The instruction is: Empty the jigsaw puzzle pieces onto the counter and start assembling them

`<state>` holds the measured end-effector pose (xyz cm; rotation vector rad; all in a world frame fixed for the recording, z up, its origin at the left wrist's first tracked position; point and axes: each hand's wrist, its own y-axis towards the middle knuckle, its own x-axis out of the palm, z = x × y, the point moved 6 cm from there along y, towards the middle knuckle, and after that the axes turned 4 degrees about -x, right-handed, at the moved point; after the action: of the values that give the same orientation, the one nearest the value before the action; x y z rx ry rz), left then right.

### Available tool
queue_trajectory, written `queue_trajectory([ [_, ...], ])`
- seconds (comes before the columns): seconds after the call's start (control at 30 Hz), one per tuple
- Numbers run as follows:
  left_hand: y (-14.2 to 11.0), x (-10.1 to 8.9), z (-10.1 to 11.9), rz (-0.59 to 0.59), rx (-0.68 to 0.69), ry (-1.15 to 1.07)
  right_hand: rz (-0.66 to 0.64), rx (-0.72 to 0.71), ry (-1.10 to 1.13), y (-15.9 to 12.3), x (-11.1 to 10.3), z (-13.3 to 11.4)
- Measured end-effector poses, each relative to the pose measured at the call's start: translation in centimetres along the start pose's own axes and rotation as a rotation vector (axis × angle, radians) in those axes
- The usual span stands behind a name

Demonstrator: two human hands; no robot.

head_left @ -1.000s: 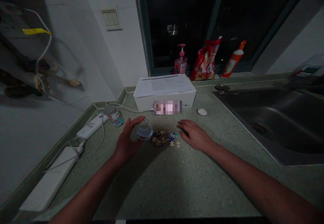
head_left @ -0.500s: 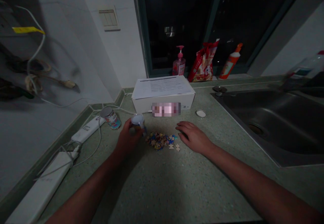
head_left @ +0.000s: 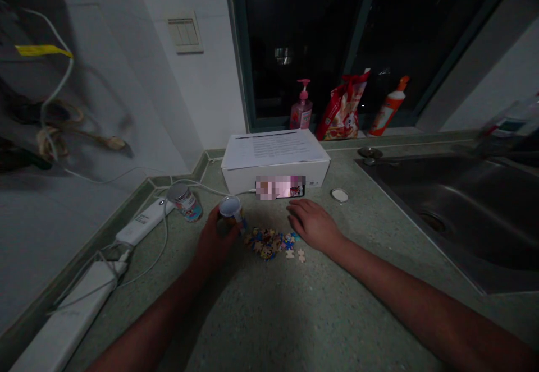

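Note:
My left hand (head_left: 215,244) is wrapped round a small open can (head_left: 231,207), which stands on the counter left of the jigsaw pieces. The jigsaw puzzle pieces (head_left: 266,244) lie in a loose heap, some plain wood side up, some coloured. Two pale pieces (head_left: 289,253) rest apart at the heap's near right. To the right of the heap, my right hand (head_left: 315,225) is palm down with its fingers stretched out, and I see nothing held in it. A round lid (head_left: 339,195) lies farther back, beyond that hand.
A second can (head_left: 185,203) stands at left beside white power strips (head_left: 145,221) and cables. Behind the heap, a lit phone (head_left: 290,187) leans on a white box (head_left: 275,159). A metal sink (head_left: 421,203) is at right; a pump bottle (head_left: 301,111) stands by the window.
My right hand has shifted slightly left relative to the lid, toward the phone. My left hand stays round the can. The whole view has moved a little.

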<state>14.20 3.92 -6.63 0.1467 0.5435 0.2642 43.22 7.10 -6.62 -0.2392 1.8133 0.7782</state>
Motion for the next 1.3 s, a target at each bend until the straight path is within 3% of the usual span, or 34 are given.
queue_trajectory([
  [0.43, -0.5, 0.1, 0.3, -0.016, -0.012, 0.021, -0.024, 0.051, -0.021, -0.4, 1.1, 0.9],
  [1.1, -0.1, -0.6, -0.5, 0.052, -0.026, 0.018, -0.007, -0.019, -0.002, -0.4, 1.0, 0.7],
  [1.23, -0.5, -0.5, -0.6, 0.04, 0.048, -0.002, -0.014, -0.012, -0.012, -0.3, 0.9, 0.6],
  [1.3, -1.1, -1.3, 0.2, 0.121, 0.149, 0.029, -0.018, -0.012, -0.01, -0.3, 0.9, 0.6],
])
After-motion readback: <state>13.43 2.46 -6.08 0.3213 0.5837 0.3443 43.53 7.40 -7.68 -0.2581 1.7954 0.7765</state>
